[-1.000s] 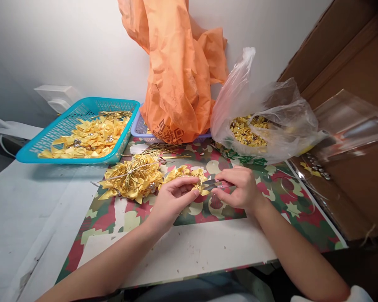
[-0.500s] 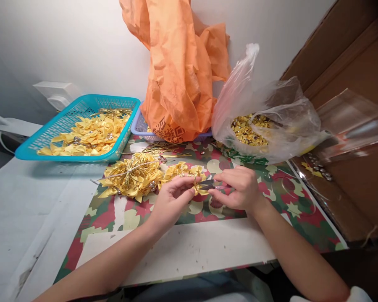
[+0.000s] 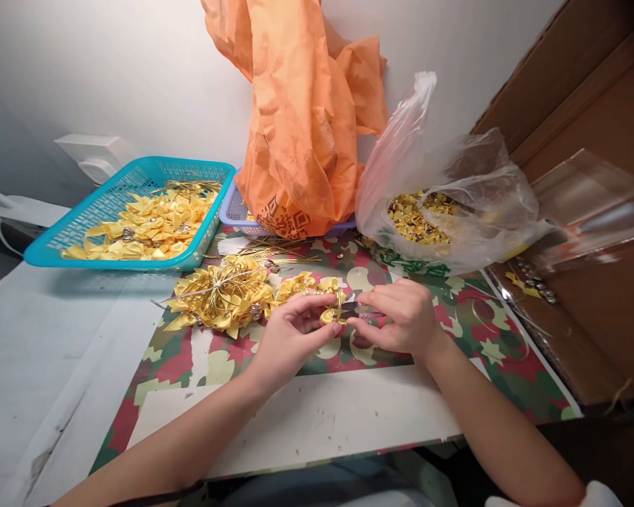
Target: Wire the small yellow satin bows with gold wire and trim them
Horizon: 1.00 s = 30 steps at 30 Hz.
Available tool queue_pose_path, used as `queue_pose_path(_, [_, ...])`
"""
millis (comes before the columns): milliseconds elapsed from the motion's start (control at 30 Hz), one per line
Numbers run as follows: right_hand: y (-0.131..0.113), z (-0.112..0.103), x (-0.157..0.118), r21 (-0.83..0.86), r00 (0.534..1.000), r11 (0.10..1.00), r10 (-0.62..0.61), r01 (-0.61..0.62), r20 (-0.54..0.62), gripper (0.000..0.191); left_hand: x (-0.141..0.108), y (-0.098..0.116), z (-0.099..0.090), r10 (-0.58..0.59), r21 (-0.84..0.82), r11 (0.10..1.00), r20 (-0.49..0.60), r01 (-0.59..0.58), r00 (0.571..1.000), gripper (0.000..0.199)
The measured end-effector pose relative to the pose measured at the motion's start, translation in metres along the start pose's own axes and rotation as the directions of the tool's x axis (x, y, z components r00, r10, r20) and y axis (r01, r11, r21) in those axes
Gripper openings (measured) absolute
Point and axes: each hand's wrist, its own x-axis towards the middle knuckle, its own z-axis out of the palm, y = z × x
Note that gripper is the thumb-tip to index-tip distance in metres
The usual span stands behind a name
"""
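My left hand pinches a yellow ribbon bow with a loop of gold cord on it, between thumb and fingertips. Facing it from the right, my right hand is closed around small dark-bladed snips. The blade tips point left and lie close by the gold loop; whether they touch it I cannot tell. Behind my left fingers lie more yellow bows. To the left rests a large bundle of yellow bows, its gold cords gathered on top.
A turquoise basket of yellow bows stands at the back left. Behind my hands, an orange bag sits on a purple basket. Gold cords lie before it. A clear plastic bag holding bows stands at the right.
The snips have drawn slightly back from the bow, and their blades now appear closer together. My left thumb and fingers have shifted a little to the right.
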Motion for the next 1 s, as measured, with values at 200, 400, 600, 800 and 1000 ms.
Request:
queue_pose_path(200, [-0.003, -0.002, 0.001, -0.043, 0.999, 0.998, -0.041, 0.041, 0.006, 0.025, -0.001, -0.002, 0.000, 0.015, 0.060, 0.998, 0.004, -0.015, 1.000, 0.034])
queue_pose_path(400, [-0.004, -0.002, 0.001, -0.060, 0.998, 0.996, -0.067, 0.068, 0.017, 0.025, 0.000, -0.003, -0.001, 0.024, 0.090, 0.996, -0.004, -0.023, 1.000, 0.035])
queue_pose_path(600, [-0.004, -0.002, 0.001, -0.051, 0.997, 0.996, -0.072, 0.075, 0.042, 0.030, 0.001, -0.002, -0.001, 0.018, 0.088, 0.996, -0.016, -0.016, 1.000, 0.034])
queue_pose_path(800, [-0.005, -0.003, 0.002, -0.032, 0.996, 0.997, -0.063, 0.065, 0.057, 0.031, 0.000, 0.001, 0.001, 0.010, 0.079, 0.997, -0.028, -0.008, 1.000, 0.032])
queue_pose_path(1000, [0.006, -0.001, -0.001, 0.087, 0.990, 0.986, 0.139, -0.140, 0.019, 0.027, -0.001, 0.004, 0.003, 0.003, 0.052, 0.999, -0.021, -0.002, 1.000, 0.032])
